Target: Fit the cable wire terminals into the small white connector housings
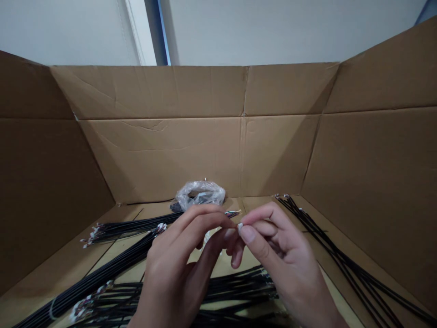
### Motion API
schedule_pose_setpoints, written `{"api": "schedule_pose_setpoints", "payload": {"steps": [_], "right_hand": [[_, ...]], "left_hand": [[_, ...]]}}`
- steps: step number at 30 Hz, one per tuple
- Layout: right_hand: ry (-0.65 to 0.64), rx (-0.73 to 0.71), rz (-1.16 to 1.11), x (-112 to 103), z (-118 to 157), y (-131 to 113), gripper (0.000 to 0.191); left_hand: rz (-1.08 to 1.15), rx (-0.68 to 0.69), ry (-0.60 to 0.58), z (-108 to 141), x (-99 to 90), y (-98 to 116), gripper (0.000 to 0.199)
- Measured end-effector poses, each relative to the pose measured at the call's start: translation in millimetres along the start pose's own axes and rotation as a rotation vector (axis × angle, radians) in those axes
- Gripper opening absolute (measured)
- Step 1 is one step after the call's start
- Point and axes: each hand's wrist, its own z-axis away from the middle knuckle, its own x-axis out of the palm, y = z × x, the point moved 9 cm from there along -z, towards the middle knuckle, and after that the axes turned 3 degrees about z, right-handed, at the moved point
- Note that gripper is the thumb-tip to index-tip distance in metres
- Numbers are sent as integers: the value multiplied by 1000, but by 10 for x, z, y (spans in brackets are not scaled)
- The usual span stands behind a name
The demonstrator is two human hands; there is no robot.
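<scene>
**A:** We're looking down into a cardboard box (150, 91), and the spot to watch is this clear plastic bag (200, 193) at the foot of the far wall, with something dark bundled inside.

**B:** Right in front of the bag, the two hands are close together. The right hand (282, 255) has thumb and forefinger clamped on a tiny white connector (240, 226).

**A:** And the left hand (174, 259)? Its fingers are curled together, with coloured wire ends (232, 213) poking out just beyond them. I can't tell exactly what they're gripping from here.

**B:** How much is laid out, and how much is in the bag?

**A:** Plenty's out! There's a black cable bundle (129, 228) to the bag's left, a larger pile of black cables (239, 291) nearer us, and a loose spread of black cables (334, 255) to its right. The bag is still full-looking, though. Whether any of those cable ends are finished, I can't tell.
</scene>
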Motion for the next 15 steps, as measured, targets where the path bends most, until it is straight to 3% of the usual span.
{"api": "schedule_pose_setpoints", "payload": {"steps": [5,10,15], "right_hand": [[3,1,-38,3,34,19,11],[34,-5,-18,-8,21,3,13],[35,-30,12,-9,16,-21,14]], "left_hand": [[-41,-4,0,33,5,10,20],[-72,31,72,53,-43,45,17],[-62,4,53,50,4,22,19]]}}
